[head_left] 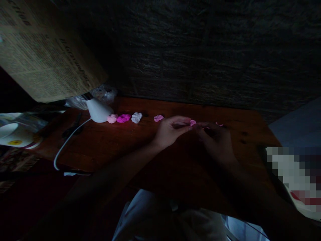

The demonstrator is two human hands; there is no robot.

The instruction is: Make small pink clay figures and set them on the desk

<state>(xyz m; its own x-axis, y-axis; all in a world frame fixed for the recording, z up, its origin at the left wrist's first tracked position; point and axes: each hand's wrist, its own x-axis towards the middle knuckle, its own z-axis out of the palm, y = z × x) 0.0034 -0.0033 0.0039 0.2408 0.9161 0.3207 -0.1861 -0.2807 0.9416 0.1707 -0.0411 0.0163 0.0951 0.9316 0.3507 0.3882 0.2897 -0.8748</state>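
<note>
Between the fingertips of my left hand (170, 130) is a small rolled piece of pink modelling clay (193, 122). My right hand (217, 139) is closed, its thumb and fingers pinching at the right side of the same piece. Just beyond the right fingers a thin pink clay strip (219, 125) shows, partly hidden by them. To the left of my left hand lies a flattened, crinkled pink clay piece (158, 117). Further left, in a row, are a white clay lump (136, 117), a magenta lump (123, 118) and a light pink lump (112, 118).
A lamp with a white base (99, 108) and newsprint-patterned shade (57, 57) stands on the wooden table (105, 140), its white cable (62, 144) hanging over the left edge. Dark scissors (72, 127) and a paper cup (18, 135) are at left. Behind rises a dark wall (175, 60).
</note>
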